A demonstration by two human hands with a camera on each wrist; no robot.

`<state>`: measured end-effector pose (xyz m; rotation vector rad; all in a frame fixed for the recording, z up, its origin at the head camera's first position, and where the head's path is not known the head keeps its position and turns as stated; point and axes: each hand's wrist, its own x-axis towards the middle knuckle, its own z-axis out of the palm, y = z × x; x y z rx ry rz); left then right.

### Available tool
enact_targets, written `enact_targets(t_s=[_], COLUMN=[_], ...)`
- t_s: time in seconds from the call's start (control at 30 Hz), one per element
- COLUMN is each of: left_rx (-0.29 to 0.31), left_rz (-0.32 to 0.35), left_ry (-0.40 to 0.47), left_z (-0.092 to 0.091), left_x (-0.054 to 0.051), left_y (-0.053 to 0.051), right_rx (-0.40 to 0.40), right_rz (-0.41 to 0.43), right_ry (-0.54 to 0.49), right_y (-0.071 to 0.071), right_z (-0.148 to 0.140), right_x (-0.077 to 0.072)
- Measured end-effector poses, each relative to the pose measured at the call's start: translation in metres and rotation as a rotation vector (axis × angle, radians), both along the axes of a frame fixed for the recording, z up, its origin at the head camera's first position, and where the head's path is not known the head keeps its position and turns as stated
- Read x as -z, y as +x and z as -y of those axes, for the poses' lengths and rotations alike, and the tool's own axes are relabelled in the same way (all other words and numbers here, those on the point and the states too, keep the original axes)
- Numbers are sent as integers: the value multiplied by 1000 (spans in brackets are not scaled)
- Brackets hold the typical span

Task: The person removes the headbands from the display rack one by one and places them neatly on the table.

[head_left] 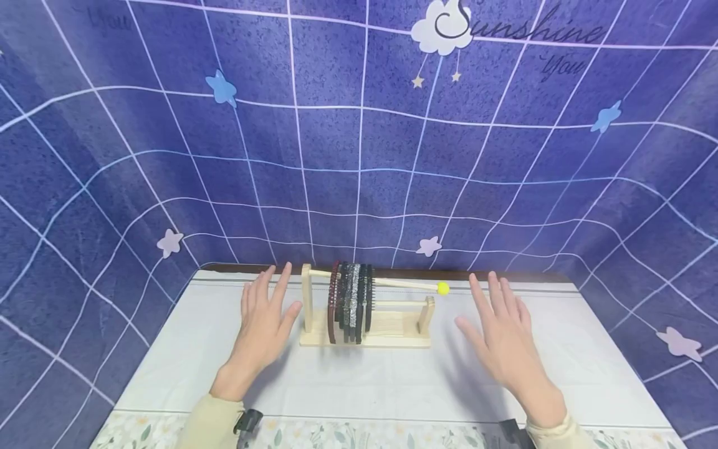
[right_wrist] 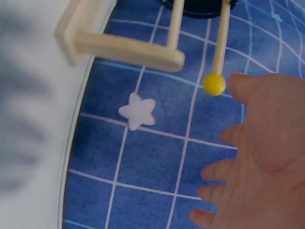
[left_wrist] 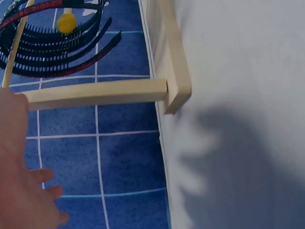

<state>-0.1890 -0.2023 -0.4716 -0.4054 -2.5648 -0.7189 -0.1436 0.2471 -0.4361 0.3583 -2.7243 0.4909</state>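
Observation:
A pale wooden rack (head_left: 392,342) stands on the white table, and several dark toothed headbands (head_left: 352,302) hang together toward its left side. One looks dark red, another silvery and glittery. The upper rod ends at the right in a yellow ball (head_left: 443,289), also in view in the right wrist view (right_wrist: 214,84). My left hand (head_left: 262,327) is raised beside the rack's left post (left_wrist: 95,94), fingers spread, holding nothing. On the right, my right hand (head_left: 503,340) is held up past the yellow ball, fingers spread and empty.
The white table covering (head_left: 359,386) has a floral band (head_left: 336,430) along its near edge. Behind the table hangs a blue curtain (head_left: 359,156) with pale grid lines, stars and a cloud. A dark strip runs along the table's back edge.

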Motion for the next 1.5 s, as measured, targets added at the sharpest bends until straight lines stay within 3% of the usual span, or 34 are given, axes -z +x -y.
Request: enact_targets(t_s=[0.1, 0.43, 0.77, 0.93, 1.1, 1.23, 1.33, 1.43, 1.5], left_rx=[15, 26, -15, -31, -51, -46, -28, 12, 20], left_rz=[-36, -51, -37, -44, -62, -103, -130, -161, -168], left_ry=[89, 377, 666, 755, 828, 887, 924, 968, 977], left_z=[-6, -30, -54, -64, -73, -79, -82, -81, -78], left_x=[4, 16, 31, 39, 43, 49, 56, 73, 90], left_y=[1, 0, -2, -8, -8, -10, -13, -21, -31], right_rx=[-14, -3, 100, 141, 95, 68, 56, 24, -3], right_rz=[-11, -118, -226, -325, -430, -436, -407, -377, -342], right_ry=[-15, -82, -312, -430, -496, -578, -620, -636, -659], right_y=[5, 21, 29, 28, 26, 24, 22, 17, 14], right_z=[6, 28, 57, 70, 82, 92, 98, 105, 111], right_x=[-5, -16, -17, -14, -14, -13, -10, -8, -6])
